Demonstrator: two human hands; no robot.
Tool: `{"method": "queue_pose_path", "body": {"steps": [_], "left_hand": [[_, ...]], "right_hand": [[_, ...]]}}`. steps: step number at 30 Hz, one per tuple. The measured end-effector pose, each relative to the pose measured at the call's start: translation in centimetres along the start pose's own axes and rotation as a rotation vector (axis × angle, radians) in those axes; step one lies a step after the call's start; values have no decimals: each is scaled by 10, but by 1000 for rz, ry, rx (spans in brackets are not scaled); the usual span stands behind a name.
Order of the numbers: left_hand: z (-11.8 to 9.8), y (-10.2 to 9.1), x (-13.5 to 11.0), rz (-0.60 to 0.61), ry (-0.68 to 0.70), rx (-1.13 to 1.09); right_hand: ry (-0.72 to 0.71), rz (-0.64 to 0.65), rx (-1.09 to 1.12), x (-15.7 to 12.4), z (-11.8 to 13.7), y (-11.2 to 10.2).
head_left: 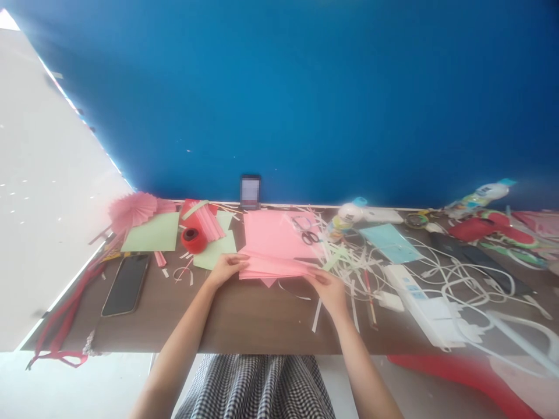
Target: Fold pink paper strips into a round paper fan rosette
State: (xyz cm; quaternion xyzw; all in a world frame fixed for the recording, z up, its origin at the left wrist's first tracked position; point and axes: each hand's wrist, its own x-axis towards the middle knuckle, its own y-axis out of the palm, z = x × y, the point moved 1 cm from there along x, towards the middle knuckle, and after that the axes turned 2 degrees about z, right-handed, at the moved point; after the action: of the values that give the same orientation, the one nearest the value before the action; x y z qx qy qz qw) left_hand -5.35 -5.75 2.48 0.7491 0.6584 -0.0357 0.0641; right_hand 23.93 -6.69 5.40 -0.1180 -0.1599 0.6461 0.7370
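A layered, folded piece of pink paper (275, 267) stretches between my two hands, close above the table. My left hand (227, 268) pinches its left end, thumb and fingers closed on it. At the opposite end, my right hand (325, 285) grips the paper's right edge in the same way. Behind the folded piece lies a larger pink sheet (275, 231), partly covered by it. Small scissors (310, 237) with dark handles rest on that sheet's right side. A pink paper corner shows below the folded piece.
Left of my hands are a red tape roll (194, 240), green sheets (152, 233), a pink paper fan (132, 209) and a phone (126, 285). To the right lie paper strips (345, 262), a blue sheet (390, 242) and a power strip (413, 299) with tangled white cables.
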Motion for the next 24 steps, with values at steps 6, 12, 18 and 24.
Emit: {"method": "queue_pose_path", "body": {"steps": [6, 12, 18, 24], "left_hand": [[-1, -4, 2, -76, 35, 73], [-2, -4, -1, -69, 67, 66], [-4, -4, -1, -39, 74, 171], [-3, -4, 0, -28, 177, 253]], "right_hand": [[-9, 28, -56, -1, 1, -5], [59, 42, 54, 2, -6, 0], [61, 84, 58, 1, -2, -4], [106, 135, 26, 1, 0, -9]]}}
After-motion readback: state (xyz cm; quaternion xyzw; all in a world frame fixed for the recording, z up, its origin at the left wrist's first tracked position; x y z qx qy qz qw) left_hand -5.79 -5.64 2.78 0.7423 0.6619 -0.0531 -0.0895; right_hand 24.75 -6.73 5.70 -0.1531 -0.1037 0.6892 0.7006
